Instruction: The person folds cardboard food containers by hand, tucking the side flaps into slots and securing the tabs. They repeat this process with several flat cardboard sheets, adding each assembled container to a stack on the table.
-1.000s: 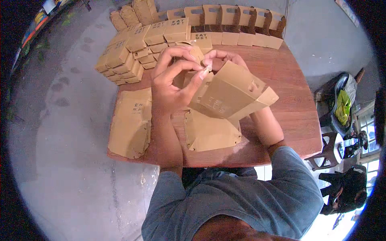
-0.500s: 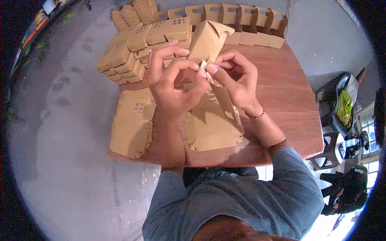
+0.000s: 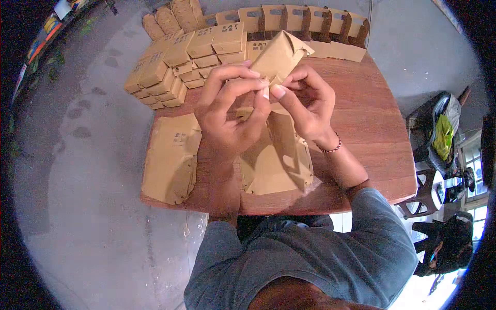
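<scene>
Both my hands grip a partly folded brown cardboard box (image 3: 279, 55), raised above the table and tilted. My left hand (image 3: 232, 106) pinches its lower edge between thumb and fingers. From the other side, my right hand (image 3: 311, 101) pinches a corner flap close to the left fingertips. Whether the tab there is locked is hidden by the fingers. Beneath my hands lies a flat cardboard blank (image 3: 274, 165), partly shaded. Another stack of flat blanks (image 3: 170, 160) with printed letters rests left of my left forearm.
Folded boxes printed "EAT ME!" (image 3: 178, 49) are stacked at the back left of the wooden table (image 3: 361, 119). A row of cardboard carriers with handle holes (image 3: 299, 20) lines the back edge. A stool (image 3: 426, 194) and a bag with yellow-green cloth (image 3: 443, 137) are at the right.
The box has tilted further to the right, and its lower flap is folded in closer. My fingertips have shifted slightly right and stay close together.
</scene>
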The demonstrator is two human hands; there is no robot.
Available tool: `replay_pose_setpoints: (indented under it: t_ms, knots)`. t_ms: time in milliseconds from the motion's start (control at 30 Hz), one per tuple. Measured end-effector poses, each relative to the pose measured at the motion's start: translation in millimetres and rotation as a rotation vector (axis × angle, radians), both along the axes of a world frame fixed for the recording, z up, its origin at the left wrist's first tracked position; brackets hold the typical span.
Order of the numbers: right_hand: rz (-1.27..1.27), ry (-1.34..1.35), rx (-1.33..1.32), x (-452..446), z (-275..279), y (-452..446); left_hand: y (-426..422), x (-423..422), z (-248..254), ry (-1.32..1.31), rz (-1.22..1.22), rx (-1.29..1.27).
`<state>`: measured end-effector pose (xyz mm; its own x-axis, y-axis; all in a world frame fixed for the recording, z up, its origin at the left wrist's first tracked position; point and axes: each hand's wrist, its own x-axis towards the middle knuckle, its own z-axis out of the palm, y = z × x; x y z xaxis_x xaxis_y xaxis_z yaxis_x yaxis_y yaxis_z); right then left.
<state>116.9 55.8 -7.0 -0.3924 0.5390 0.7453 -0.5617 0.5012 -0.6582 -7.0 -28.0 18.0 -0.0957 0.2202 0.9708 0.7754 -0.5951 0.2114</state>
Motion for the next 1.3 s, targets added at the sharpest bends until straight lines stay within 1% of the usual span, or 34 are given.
replay_pose_setpoints:
  t_ms: [67, 100, 167, 200, 267, 367, 400, 467, 500, 567, 600, 667, 700, 767, 800, 867, 900, 967, 1100, 1200, 1267, 1300]
  knots:
    - [0.014, 0.012, -0.034, -1.3, -0.1, -0.5, 0.0, -2.1, -1.0, -0.018, -0.072, -0.018]
    - [0.016, 0.011, -0.033, -0.1, -0.2, -0.1, -1.2, -2.0, -0.9, -0.019, -0.070, -0.017]
    - [-0.080, -0.105, 0.007, 3.5, -0.9, 1.4, -4.4, -1.4, -1.1, -0.060, -0.078, -0.081]
    - [-0.080, -0.106, 0.008, 3.6, -0.5, 1.8, -5.6, -1.6, -1.1, -0.060, -0.078, -0.081]
    - [-0.114, -0.061, 0.075, 3.2, 1.0, 3.3, -7.9, -3.3, -0.5, -0.149, -0.172, -0.137]
    - [-0.089, 0.000, 0.096, 0.1, 2.0, 2.3, -9.2, -11.2, -2.2, -0.162, -0.225, -0.210]
    - [-0.090, 0.001, 0.096, 0.6, 2.5, 3.7, -10.4, -11.3, -1.2, -0.162, -0.225, -0.210]
    - [-0.143, -0.054, 0.223, 2.2, 3.8, 6.9, -13.7, -10.1, 1.4, -0.222, -0.259, -0.304]
    - [-0.143, -0.054, 0.223, 2.6, 4.1, 6.0, -14.2, -10.4, 1.1, -0.223, -0.259, -0.304]
    - [-0.113, -0.081, 0.167, 3.8, 4.7, 3.3, -14.6, -10.9, 0.2, -0.309, -0.375, -0.360]
    - [-0.114, -0.081, 0.167, 4.5, 5.4, 2.6, -14.5, -10.6, -0.1, -0.309, -0.375, -0.360]
    - [-0.083, -0.105, 0.185, 6.3, 7.1, 1.6, -14.0, -9.9, -0.6, -0.428, -0.529, -0.373]
    - [-0.082, -0.105, 0.185, 7.1, 8.2, 0.7, -14.2, -10.3, -0.1, -0.428, -0.528, -0.373]
    - [0.009, -0.117, 0.184, 9.0, 9.9, -1.9, -14.6, -11.5, 1.5, -0.578, -0.722, -0.444]
    - [0.011, -0.118, 0.185, 8.6, 8.6, -2.9, -14.4, -12.7, 1.6, -0.579, -0.721, -0.443]
    - [0.095, -0.134, 0.000, 7.3, 4.7, -4.6, -12.4, -15.6, 0.6, -0.600, -0.711, -0.489]
    - [0.097, -0.136, 0.000, 7.4, 5.4, -5.5, -10.1, -17.6, -1.2, -0.601, -0.710, -0.487]
    - [0.244, -0.110, -0.177, 8.0, 9.3, -7.3, -4.8, -22.2, -5.6, -0.557, -0.689, -0.474]
    - [0.225, -0.187, -0.116, 9.0, 16.1, -4.6, -0.8, -22.1, -7.1, -0.505, -0.611, -0.454]
    - [0.145, -0.198, -0.105, 7.3, 18.7, -6.4, 1.7, -18.9, -6.9, -0.560, -0.596, -0.474]
    - [0.090, -0.207, -0.146, 8.2, 20.4, -3.7, 6.9, -20.8, -10.0, -0.458, -0.433, -0.471]
    - [0.083, -0.206, -0.142, 10.3, 21.9, -2.9, 8.0, -19.6, -10.4, -0.454, -0.440, -0.468]
